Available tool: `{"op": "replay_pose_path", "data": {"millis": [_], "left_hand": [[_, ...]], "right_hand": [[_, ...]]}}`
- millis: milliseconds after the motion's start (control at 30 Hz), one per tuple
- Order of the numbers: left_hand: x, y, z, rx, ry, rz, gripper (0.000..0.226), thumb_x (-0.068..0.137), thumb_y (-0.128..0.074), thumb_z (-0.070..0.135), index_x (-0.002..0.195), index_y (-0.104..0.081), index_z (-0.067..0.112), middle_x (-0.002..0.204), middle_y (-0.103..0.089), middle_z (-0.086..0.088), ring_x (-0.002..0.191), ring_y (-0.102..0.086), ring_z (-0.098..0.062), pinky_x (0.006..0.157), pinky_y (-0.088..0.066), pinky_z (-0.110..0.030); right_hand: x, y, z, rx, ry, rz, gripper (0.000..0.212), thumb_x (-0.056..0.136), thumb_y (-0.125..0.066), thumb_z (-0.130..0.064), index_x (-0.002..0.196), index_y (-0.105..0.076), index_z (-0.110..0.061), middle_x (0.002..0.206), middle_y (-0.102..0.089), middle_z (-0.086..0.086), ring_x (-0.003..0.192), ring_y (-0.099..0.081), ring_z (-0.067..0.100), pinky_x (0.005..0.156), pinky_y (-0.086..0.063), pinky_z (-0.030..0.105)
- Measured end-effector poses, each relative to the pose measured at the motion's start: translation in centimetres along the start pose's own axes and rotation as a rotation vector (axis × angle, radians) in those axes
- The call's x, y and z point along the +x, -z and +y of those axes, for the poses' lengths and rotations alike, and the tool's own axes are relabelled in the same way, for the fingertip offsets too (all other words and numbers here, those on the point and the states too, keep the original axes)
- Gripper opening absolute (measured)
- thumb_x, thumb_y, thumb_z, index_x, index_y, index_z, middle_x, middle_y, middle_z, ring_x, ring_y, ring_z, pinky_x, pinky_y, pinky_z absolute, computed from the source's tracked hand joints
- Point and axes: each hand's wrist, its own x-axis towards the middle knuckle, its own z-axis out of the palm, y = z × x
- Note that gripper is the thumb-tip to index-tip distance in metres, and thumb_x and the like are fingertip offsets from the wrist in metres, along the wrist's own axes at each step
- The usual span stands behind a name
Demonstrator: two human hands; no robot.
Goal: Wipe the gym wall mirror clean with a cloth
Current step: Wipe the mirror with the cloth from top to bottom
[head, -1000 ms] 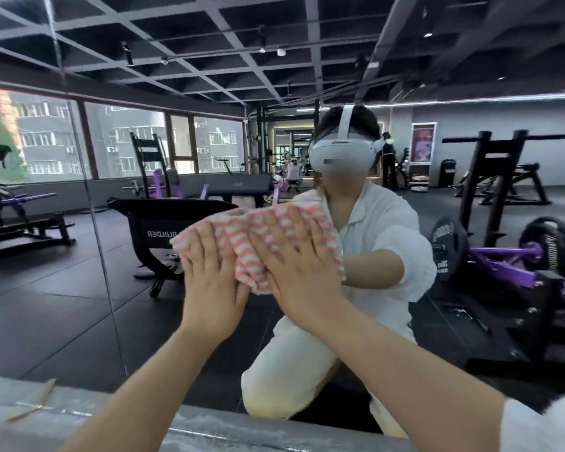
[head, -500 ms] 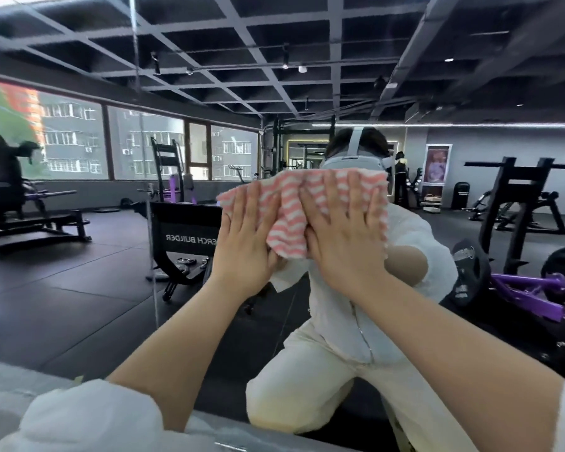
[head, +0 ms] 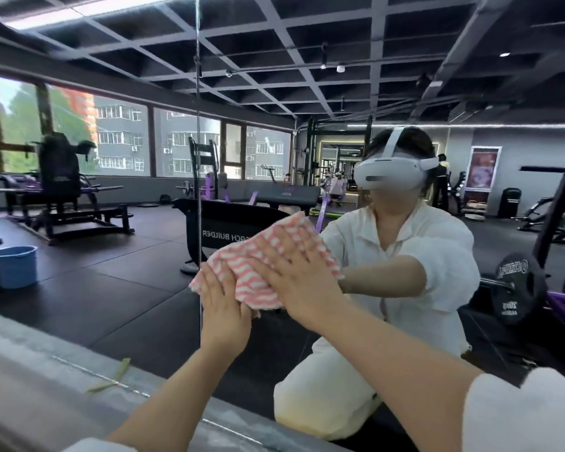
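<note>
A blue bucket shows reflected at the far left of the mirror. The left hand presses flat, fingers straight, on the lower edge of the pink striped cloth. The right hand lies flat on it too, fingers spread, holding the cloth against the glass.

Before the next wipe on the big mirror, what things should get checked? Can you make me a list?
1. Left hand flat on the cloth: ok.
2. Right hand flat on the cloth: ok.
3. Cloth against the mirror: ok.
4. Cloth spread out, not bunched: partly, its lower edge is folded; not ok.
5. Cloth damp enough: cannot tell.
6. Blue bucket, seen reflected, within reach: cannot tell.
</note>
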Motion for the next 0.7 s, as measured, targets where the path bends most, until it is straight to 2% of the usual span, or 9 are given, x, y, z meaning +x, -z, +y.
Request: {"op": "replay_pose_path", "data": {"millis": [67, 100, 167, 200, 333, 433, 533, 633, 700], "left_hand": [[1.8, 1.3, 0.7, 0.018, -0.054, 0.014, 0.066, 0.096, -0.030, 0.028, 0.140, 0.019, 0.021, 0.154, 0.023, -0.016, 0.142, 0.023, -0.026, 0.119, 0.001, -0.045], [3.2, 2.2, 1.2, 0.033, -0.091, 0.036, 0.066, 0.097, -0.030, 0.021, 0.144, 0.015, 0.016, 0.155, 0.019, -0.021, 0.144, 0.019, -0.032, 0.119, 0.003, -0.043], [6.4, 4.3, 2.7, 0.055, -0.150, 0.070, 0.064, 0.098, -0.028, 0.021, 0.149, 0.008, 0.009, 0.155, 0.015, -0.023, 0.144, 0.017, -0.034, 0.114, 0.008, -0.036], [7.9, 5.1, 3.2, 0.070, -0.165, 0.075, 0.064, 0.097, -0.026, 0.025, 0.150, 0.006, 0.008, 0.156, 0.015, -0.023, 0.144, 0.018, -0.034, 0.112, 0.010, -0.035], [10.2, 6.4, 2.6, 0.158, -0.233, 0.104, 0.076, 0.085, -0.021, 0.036, 0.150, 0.004, 0.005, 0.155, 0.013, -0.027, 0.143, 0.016, -0.037, 0.111, 0.011, -0.036], [8.0, 4.5, 0.9, 0.129, -0.187, 0.126, 0.074, 0.087, -0.024, 0.030, 0.148, 0.002, -0.002, 0.152, 0.008, -0.033, 0.143, 0.011, -0.042, 0.114, 0.006, -0.044], [4.5, 2.2, -0.8, 0.037, -0.125, 0.104, 0.070, 0.095, -0.037, 0.015, 0.146, 0.009, 0.003, 0.153, 0.013, -0.030, 0.142, 0.017, -0.035, 0.117, 0.003, -0.047], [0.6, 0.0, -2.6, -0.037, -0.093, 0.072, 0.079, 0.095, -0.043, 0.005, 0.145, 0.017, 0.011, 0.152, 0.025, -0.011, 0.141, 0.024, -0.022, 0.118, 0.002, -0.047], [-2.2, -1.9, -4.1, -0.047, -0.053, 0.024, 0.077, 0.097, -0.038, 0.032, 0.146, 0.019, 0.013, 0.150, 0.027, -0.006, 0.141, 0.024, -0.022, 0.118, 0.004, -0.043]], "right_hand": [[0.9, 1.2, 0.9, 0.029, -0.005, 0.075, 0.062, 0.087, -0.023, -0.037, 0.140, -0.050, -0.020, 0.149, -0.042, 0.008, 0.141, -0.022, 0.038, 0.116, 0.016, 0.047], [1.7, 2.1, 1.5, 0.027, -0.012, 0.091, 0.063, 0.090, -0.019, -0.040, 0.147, -0.036, -0.021, 0.156, -0.028, 0.009, 0.145, -0.012, 0.040, 0.113, 0.023, 0.047], [3.8, 3.5, 3.3, 0.017, -0.087, 0.028, 0.065, 0.094, -0.019, -0.047, 0.154, -0.006, -0.024, 0.161, 0.003, 0.007, 0.146, 0.011, 0.037, 0.101, 0.035, 0.044], [4.9, 4.4, 4.0, 0.006, -0.128, 0.031, 0.066, 0.097, -0.025, -0.049, 0.154, -0.002, -0.025, 0.161, 0.009, 0.005, 0.145, 0.015, 0.035, 0.097, 0.037, 0.043], [6.6, 4.8, 4.2, -0.049, -0.215, 0.135, 0.067, 0.094, -0.048, -0.051, 0.152, -0.024, -0.027, 0.160, -0.013, 0.006, 0.147, -0.003, 0.037, 0.101, 0.029, 0.050], [5.5, 2.5, 2.4, -0.055, -0.167, 0.156, 0.067, 0.090, -0.054, -0.053, 0.147, -0.036, -0.025, 0.156, -0.028, 0.006, 0.145, -0.017, 0.037, 0.109, 0.023, 0.053], [3.6, 0.3, -0.3, -0.099, -0.106, 0.141, 0.069, 0.083, -0.057, -0.059, 0.143, -0.045, -0.026, 0.151, -0.039, 0.002, 0.141, -0.031, 0.034, 0.114, 0.015, 0.054], [1.0, -2.5, -3.7, -0.129, -0.052, 0.082, 0.073, 0.086, -0.051, -0.061, 0.147, -0.036, -0.025, 0.156, -0.028, 0.000, 0.144, -0.019, 0.030, 0.114, 0.016, 0.056], [-1.2, -4.3, -5.6, -0.149, -0.017, 0.024, 0.077, 0.086, -0.051, -0.061, 0.149, -0.030, -0.022, 0.157, -0.018, 0.001, 0.145, -0.008, 0.029, 0.114, 0.017, 0.057]]}}
